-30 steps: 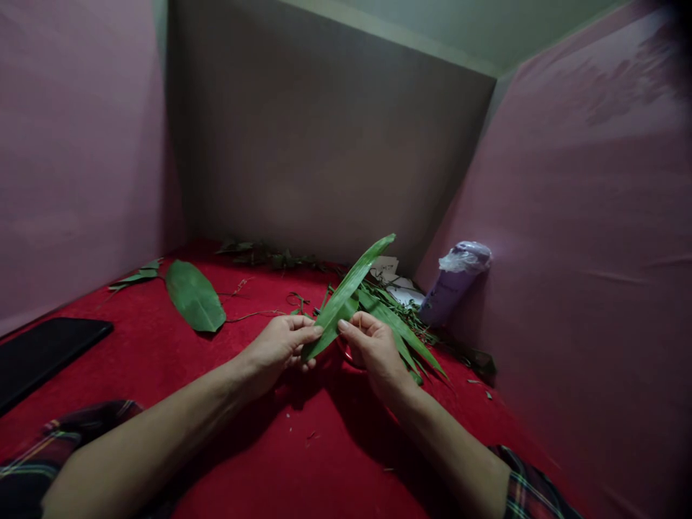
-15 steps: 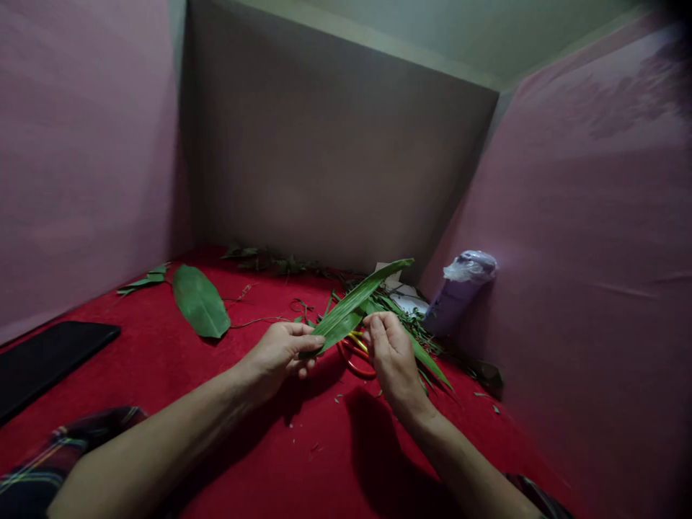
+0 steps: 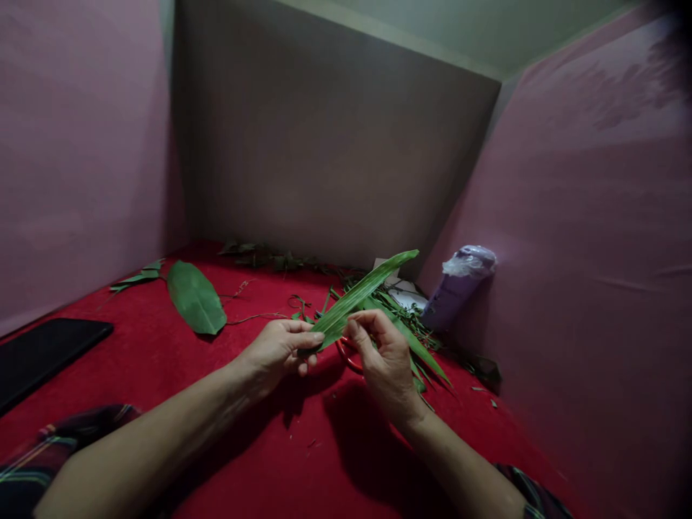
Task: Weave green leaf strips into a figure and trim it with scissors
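Left fingers (image 3: pixel 312 339) are pinching the long leaf (image 3: pixel 357 295) by its lower end, right fingers (image 3: pixel 378 322) pressing together beside its edge.

Long leaf (image 3: pixel 361 292): narrow, green, paler streaks running lengthwise (far tip looks blunt). It is held near its lower end, raised, slanting away toward the right.

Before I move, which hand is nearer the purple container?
Right. The right hand is in front and left of the purple container; the left hand is farther left.
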Demonstrator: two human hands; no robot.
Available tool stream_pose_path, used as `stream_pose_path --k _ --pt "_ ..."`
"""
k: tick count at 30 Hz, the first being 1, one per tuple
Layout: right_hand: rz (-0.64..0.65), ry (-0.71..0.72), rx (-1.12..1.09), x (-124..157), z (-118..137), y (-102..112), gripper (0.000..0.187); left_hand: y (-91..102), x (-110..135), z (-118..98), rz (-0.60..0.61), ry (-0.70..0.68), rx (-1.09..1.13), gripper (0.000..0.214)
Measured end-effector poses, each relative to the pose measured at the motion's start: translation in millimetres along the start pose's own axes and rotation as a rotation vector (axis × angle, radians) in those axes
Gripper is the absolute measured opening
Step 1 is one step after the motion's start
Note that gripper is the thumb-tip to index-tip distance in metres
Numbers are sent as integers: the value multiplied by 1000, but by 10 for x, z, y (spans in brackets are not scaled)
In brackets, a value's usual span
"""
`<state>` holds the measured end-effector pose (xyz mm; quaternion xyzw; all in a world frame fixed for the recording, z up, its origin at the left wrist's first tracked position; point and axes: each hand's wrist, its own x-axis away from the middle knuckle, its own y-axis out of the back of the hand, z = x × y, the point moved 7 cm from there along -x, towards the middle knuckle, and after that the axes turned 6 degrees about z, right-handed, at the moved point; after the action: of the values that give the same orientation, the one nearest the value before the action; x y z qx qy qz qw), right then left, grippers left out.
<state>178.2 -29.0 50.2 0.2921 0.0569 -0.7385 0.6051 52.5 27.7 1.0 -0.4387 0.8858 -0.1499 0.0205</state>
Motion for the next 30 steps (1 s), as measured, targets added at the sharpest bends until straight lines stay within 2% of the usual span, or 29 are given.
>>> stream_pose_path --k 6,19,30 --pt "-53 -15 25 -10 -40 48 5 -79 27 -47 51 -13 0 10" --pt "-238 -38 12 -20 -93 207 9 -64 28 -64 26 -33 14 11" --pt "-228 -8 26 -21 -63 208 10 -35 16 -62 13 -74 -18 13"
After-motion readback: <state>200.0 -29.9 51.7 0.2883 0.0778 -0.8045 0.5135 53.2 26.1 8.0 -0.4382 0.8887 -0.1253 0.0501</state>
